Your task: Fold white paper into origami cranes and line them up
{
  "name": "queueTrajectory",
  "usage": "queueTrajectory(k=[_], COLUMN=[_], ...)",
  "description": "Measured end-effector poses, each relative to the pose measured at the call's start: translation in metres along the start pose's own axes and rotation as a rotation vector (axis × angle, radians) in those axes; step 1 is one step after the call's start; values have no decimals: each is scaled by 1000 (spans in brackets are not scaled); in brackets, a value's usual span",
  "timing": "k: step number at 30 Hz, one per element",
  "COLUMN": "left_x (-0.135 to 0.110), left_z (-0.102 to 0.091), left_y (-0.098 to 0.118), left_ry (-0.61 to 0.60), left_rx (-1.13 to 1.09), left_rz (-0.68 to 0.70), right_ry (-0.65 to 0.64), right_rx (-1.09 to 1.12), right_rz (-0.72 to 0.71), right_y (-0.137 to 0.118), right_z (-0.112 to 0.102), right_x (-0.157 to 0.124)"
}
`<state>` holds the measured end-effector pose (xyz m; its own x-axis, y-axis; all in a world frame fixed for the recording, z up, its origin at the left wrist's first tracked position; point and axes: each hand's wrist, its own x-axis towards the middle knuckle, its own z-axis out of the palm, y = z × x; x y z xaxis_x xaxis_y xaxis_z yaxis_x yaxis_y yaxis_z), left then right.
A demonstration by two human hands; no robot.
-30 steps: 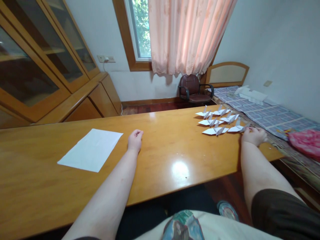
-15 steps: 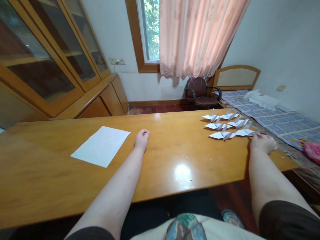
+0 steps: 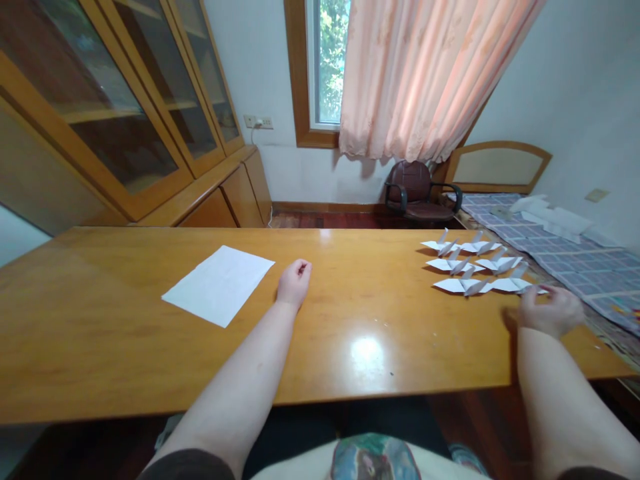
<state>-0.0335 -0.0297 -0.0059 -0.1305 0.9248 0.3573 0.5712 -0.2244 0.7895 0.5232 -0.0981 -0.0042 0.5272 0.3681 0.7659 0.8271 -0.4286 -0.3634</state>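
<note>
While my right hand (image 3: 549,311) hovers with fingers loosely spread, empty, just beside the nearest paper crane (image 3: 511,284) at the tabletop's (image 3: 350,347) right edge, my left hand (image 3: 295,283) rests curled and empty mid-table. I judge the crane featherlight and easily crushed; pinch its central body gently.

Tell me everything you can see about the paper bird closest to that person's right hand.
The nearest paper crane is folded from plain white paper, with flat wings spread to both sides and a thin point rising above its middle. It rests on the glossy wooden table, at the right end of the front row of a small flock, close to the table's right edge. The right hand hovers just beside it, fingertips at its wing tip; whether they actually touch cannot be told.
</note>
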Motion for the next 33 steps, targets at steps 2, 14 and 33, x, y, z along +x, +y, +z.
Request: queueTrajectory(k=[2, 14, 33], left_x=[1, 21, -15], left_z=[-19, -67, 9], left_y=[2, -52, 5], left_ry=[68, -90, -647], left_rx=[165, 736, 678], left_rz=[39, -648, 143], right_ry=[-171, -1347, -1118], right_rx=[110, 624, 792], right_rz=[-221, -570, -580], right_y=[-19, -250, -300], right_z=[-7, -40, 23], right_x=[-10, -79, -145])
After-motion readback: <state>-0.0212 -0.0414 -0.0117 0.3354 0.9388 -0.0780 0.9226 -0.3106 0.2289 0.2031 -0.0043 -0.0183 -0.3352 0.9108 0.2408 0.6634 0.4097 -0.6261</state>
